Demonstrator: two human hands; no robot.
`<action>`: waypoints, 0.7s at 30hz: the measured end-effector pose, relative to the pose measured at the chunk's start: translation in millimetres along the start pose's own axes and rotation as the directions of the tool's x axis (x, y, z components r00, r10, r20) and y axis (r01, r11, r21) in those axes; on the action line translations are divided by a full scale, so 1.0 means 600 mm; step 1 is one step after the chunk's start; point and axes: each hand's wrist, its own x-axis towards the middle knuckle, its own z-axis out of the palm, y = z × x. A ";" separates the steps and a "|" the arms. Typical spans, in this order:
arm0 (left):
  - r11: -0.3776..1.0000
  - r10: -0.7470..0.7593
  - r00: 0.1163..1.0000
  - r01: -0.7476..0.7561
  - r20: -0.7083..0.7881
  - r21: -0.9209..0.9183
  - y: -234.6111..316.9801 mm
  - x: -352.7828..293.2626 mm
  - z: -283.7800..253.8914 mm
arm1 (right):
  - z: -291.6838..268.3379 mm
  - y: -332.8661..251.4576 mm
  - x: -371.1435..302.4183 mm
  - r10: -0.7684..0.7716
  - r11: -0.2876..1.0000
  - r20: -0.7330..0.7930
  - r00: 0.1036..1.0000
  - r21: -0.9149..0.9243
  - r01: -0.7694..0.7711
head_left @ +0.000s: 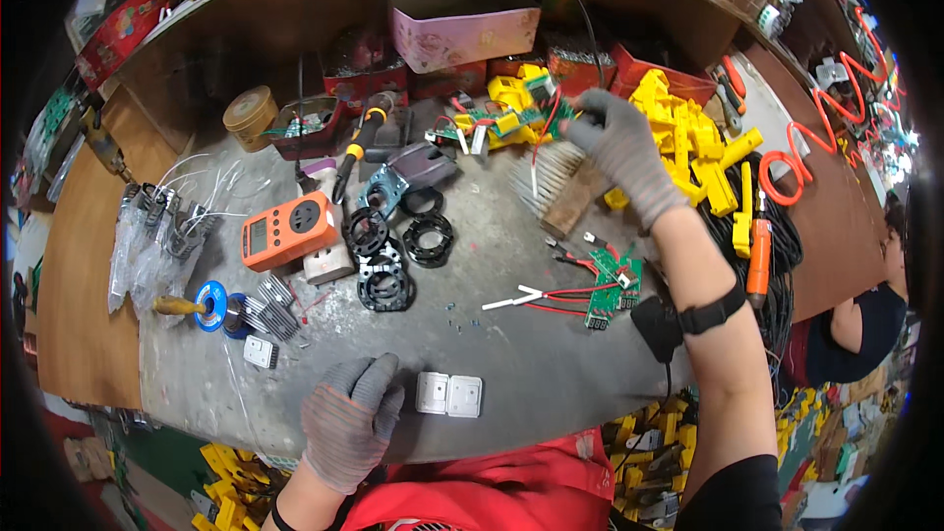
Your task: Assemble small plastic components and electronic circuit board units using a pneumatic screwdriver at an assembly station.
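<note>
My right hand, in a grey glove, reaches to the far side of the bench. Its bent fingers close at the edge of a green circuit board with red wires, among yellow plastic housings. Below that wrist lie a wooden block and a row of metal fins. My left hand, also gloved, rests near the front edge with fingers curled in; its palm is hidden. Beside it are two white square plastic parts. Wired green boards lie right of centre.
Yellow housings are heaped at the right, beside an orange-handled tool and black cables. Black rings, an orange meter and a blue solder spool occupy the left. Boxes, including a pink one, line the back.
</note>
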 end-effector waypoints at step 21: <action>0.982 0.191 0.972 -0.189 -0.138 0.031 0.014 0.006 0.003 | -0.102 0.067 -0.257 -0.099 0.865 0.329 0.939 -0.439 0.245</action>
